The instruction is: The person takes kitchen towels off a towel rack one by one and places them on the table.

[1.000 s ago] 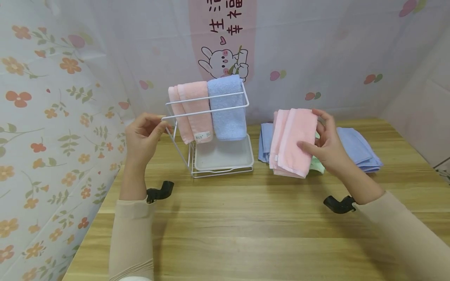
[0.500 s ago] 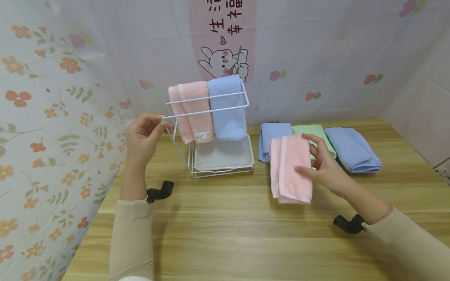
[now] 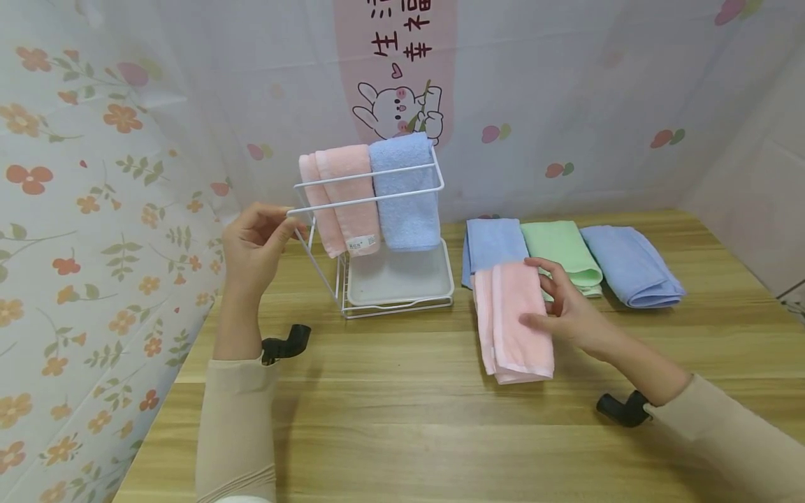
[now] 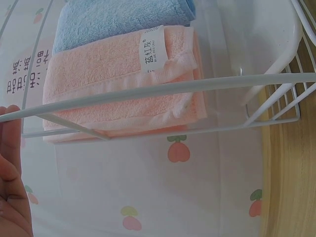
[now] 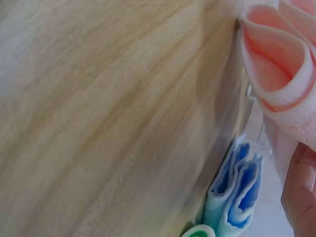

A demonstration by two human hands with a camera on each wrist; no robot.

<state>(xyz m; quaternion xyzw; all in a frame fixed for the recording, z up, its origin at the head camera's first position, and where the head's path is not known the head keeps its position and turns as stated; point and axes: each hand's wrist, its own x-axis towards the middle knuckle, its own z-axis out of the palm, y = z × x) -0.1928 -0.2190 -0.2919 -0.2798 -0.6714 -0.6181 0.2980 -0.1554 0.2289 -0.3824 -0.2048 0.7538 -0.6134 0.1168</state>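
My left hand [image 3: 258, 241] pinches the front left corner of a white wire rack [image 3: 365, 203], thumb in front and fingers behind. Over the rack's rails hang a folded pink towel [image 3: 349, 202] with a white label and, to its right, a folded blue towel [image 3: 407, 195]. My right hand [image 3: 566, 307] grips another folded pink towel [image 3: 518, 321] by its right side, thumb on its face. In the right wrist view that pink towel [image 5: 281, 64] shows its looped folds above the wooden table, at the upper right.
A white tray [image 3: 402, 279] sits in the rack's base. Behind the right hand lie a folded blue towel [image 3: 497, 241], a green towel [image 3: 562, 253] and a second blue towel [image 3: 632, 265] in a row on the wooden table [image 3: 402, 419]. A patterned curtain [image 3: 270, 70] borders the back and left.
The right hand has brought the pink towel toward the front of the table and slightly left, uncovering the green towel behind it. The left hand keeps its pinch on the rack.
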